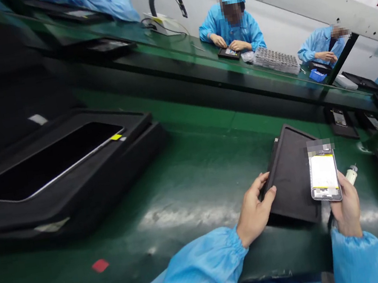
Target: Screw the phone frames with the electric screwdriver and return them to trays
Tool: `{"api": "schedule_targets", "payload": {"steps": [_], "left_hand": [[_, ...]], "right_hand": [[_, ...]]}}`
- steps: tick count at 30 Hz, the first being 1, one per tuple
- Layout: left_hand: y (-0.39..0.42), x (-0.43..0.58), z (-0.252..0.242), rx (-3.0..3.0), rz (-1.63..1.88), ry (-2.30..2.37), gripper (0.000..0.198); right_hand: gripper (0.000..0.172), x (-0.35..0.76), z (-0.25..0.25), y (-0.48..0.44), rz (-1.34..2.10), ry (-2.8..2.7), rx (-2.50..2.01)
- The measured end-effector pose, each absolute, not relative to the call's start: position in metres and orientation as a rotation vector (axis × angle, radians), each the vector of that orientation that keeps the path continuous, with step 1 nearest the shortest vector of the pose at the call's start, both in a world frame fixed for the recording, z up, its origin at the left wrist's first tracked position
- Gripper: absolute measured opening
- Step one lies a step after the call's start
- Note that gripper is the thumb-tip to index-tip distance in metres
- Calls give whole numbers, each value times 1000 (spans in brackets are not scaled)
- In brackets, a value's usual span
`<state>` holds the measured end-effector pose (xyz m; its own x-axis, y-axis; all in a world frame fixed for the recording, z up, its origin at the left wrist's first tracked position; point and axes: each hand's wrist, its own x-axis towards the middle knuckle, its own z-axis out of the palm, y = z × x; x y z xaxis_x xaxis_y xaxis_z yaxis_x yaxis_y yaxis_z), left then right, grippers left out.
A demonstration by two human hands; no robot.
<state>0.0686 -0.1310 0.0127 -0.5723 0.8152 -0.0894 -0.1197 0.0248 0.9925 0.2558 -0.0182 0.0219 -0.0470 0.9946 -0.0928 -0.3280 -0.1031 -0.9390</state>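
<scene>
Green is the tabletop (197,173) beneath us, and here over its right half we have the phone (323,170), back cover off, pale panel and yellow strips facing up! It sits in our right hand (348,209), which is clamped round its lower right edge and clear of the panel — tidy work. Our left hand (256,209) has the near left edge of the black tray (291,187), its fingertips at the side and its thumb over the rim; how hard it presses, we cannot tell. The phone is over the tray's right side, and whether the two touch we can't make out from this angle.

So what makes for a good play here? We'd say grip the frame only, fingers off that pale panel and the bare parts near the bottom end. Keep the phone level, too; a tilt could shift anything loose inside. The left hand should steady the tray without dragging it, for a slide could knock the phone's corner. And watch the right flank: a pale tool (351,174) lies just beyond the right hand, so we'd give that wrist a little room — no sideways sweep. Over to our left, well apart, a large dark screen (48,159) lies on black padding (52,208), best given a wide berth by our left sleeve (201,264).
</scene>
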Motion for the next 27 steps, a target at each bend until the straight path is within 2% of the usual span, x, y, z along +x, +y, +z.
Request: {"api": "schedule_targets", "payload": {"steps": [9, 14, 17, 22, 27], "left_hand": [[-133, 70, 15, 716, 1621, 1517, 51], [-134, 70, 15, 693, 1623, 1484, 52], [-135, 71, 16, 637, 1621, 1441, 55], [-133, 72, 17, 521, 1609, 1264, 66], [-133, 63, 19, 375, 1645, 1151, 64]], "right_hand": [[36, 244, 35, -25, 1469, -901, -1003], [42, 244, 33, -25, 1442, -974, -1040], [49, 242, 37, -32, 1247, -1159, -1143], [53, 211, 52, -52, 639, -1747, -1327], [56, 195, 54, -54, 663, -1928, -1190]]}}
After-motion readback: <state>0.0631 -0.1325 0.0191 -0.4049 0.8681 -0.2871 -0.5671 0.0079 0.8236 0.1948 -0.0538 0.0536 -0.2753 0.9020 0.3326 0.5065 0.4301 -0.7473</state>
